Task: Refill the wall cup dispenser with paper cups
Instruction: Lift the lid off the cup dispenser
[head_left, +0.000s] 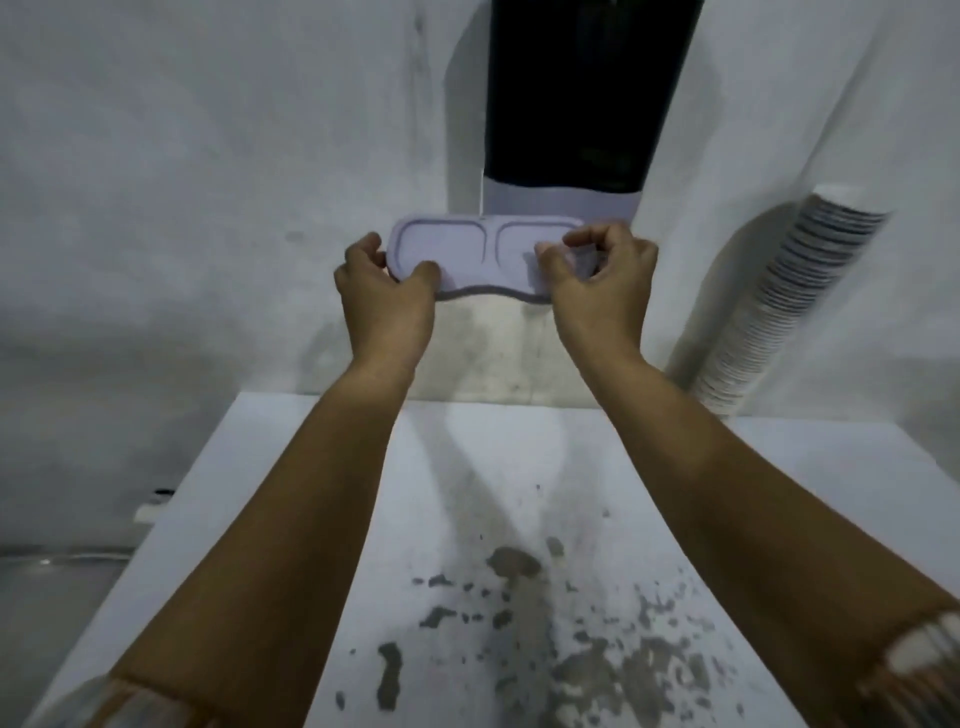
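The wall cup dispenser is a dark tube with a pale lilac base, fixed to the white wall at top centre. Just below its base I hold a pale lilac double-lobed lid flat, with two recessed ovals facing me. My left hand grips the lid's left end, thumb on top. My right hand pinches its right end with curled fingers. A tall stack of paper cups leans against the wall at the right, its foot on the table.
A white table with chipped, stained paint fills the lower half of the view, against the wall. The floor and a small white object lie to the left of the table.
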